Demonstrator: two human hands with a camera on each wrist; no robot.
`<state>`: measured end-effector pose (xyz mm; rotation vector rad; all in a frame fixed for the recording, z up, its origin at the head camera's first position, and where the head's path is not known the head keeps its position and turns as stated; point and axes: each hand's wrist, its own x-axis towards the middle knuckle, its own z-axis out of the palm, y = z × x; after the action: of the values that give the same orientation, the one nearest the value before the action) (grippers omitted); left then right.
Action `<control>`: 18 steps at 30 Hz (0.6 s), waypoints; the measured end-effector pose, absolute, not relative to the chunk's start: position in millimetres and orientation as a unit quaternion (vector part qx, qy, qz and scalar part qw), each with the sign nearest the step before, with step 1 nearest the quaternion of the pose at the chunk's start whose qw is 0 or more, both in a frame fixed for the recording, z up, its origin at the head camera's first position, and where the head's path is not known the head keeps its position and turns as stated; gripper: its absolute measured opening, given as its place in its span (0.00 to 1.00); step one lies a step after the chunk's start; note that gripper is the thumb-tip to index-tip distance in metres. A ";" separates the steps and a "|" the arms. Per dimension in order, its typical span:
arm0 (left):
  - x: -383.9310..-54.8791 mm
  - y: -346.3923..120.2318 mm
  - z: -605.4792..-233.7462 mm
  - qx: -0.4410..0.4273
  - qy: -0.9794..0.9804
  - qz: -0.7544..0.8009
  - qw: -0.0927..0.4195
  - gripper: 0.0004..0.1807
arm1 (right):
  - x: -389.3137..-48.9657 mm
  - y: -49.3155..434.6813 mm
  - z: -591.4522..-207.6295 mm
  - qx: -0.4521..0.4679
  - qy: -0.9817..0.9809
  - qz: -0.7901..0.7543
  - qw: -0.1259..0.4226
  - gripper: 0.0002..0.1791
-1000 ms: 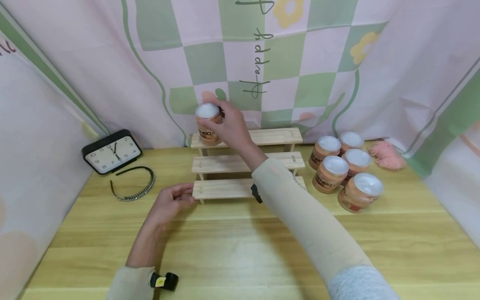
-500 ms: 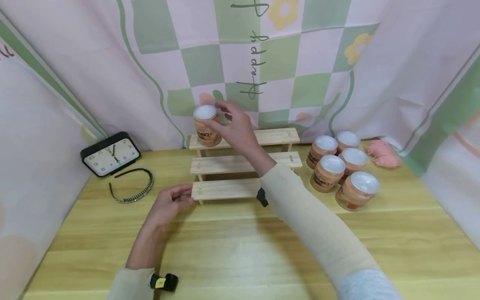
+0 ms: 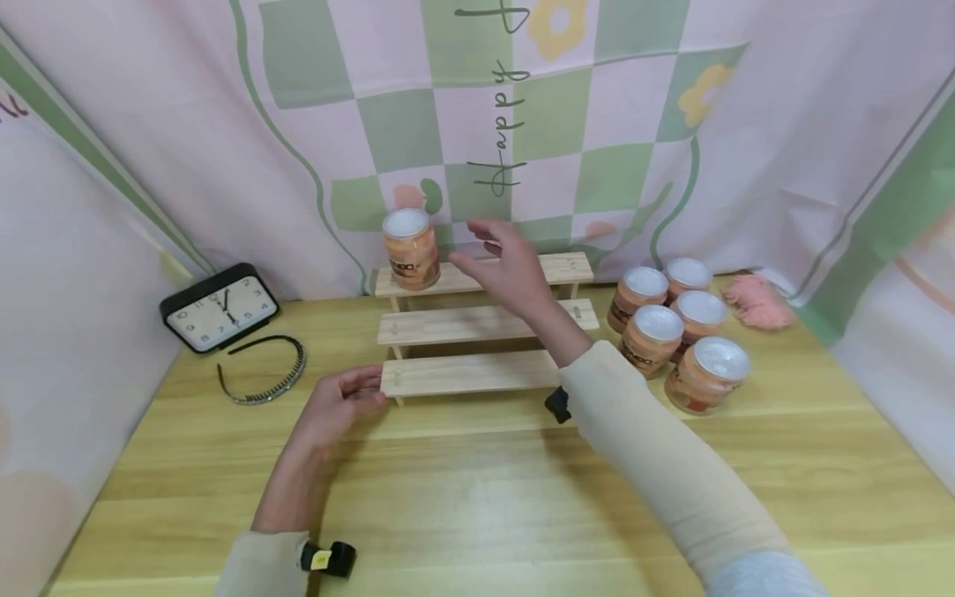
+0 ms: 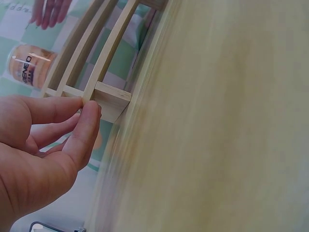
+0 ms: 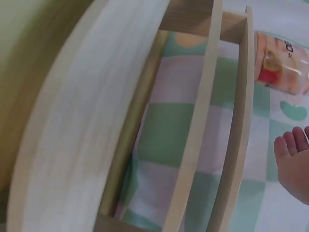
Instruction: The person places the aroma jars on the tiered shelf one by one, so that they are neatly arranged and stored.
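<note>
A three-tier wooden shelf (image 3: 477,373) stands against the curtain. One orange-labelled jar (image 3: 412,257) with a whitish lid stands upright at the left end of its top tier. My left hand (image 3: 333,410) pinches the left end of the lowest tier; in the left wrist view, the thumb and forefinger of that hand (image 4: 53,145) meet at the tier's corner. My right hand (image 3: 511,269) hovers over the top tier to the right of the jar, apart from it, with fingers loosely spread and nothing held. The right wrist view shows part of this hand (image 5: 294,164) beside the shelf.
Several matching jars (image 3: 658,323) are grouped on the table to the right of the shelf, with a pink fluffy item (image 3: 757,301) behind them. At the left are a black-framed clock (image 3: 220,307) and a dark headband (image 3: 298,365). A checked curtain (image 3: 403,124) hangs behind.
My right hand has let go of the jar and drawn away to the right, leaving it on the top tier. The left hand has kept its place on the shelf.
</note>
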<state>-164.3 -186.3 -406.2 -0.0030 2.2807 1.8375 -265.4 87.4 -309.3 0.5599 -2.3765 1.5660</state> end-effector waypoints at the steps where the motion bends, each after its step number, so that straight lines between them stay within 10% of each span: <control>1: -164.6 -186.1 -406.2 0.000 0.774 0.624 0.106 0.27 | -264.6 91.3 -310.5 0.189 -0.814 0.537 0.119 0.32; 18: -165.5 -187.7 -409.5 0.006 0.785 0.611 0.099 0.26 | -238.2 147.7 -314.4 0.175 -0.797 0.560 0.147 0.26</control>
<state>-165.5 -187.7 -409.5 0.0188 2.3226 1.8068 -238.2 147.7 -314.4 0.5035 -2.2926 1.6115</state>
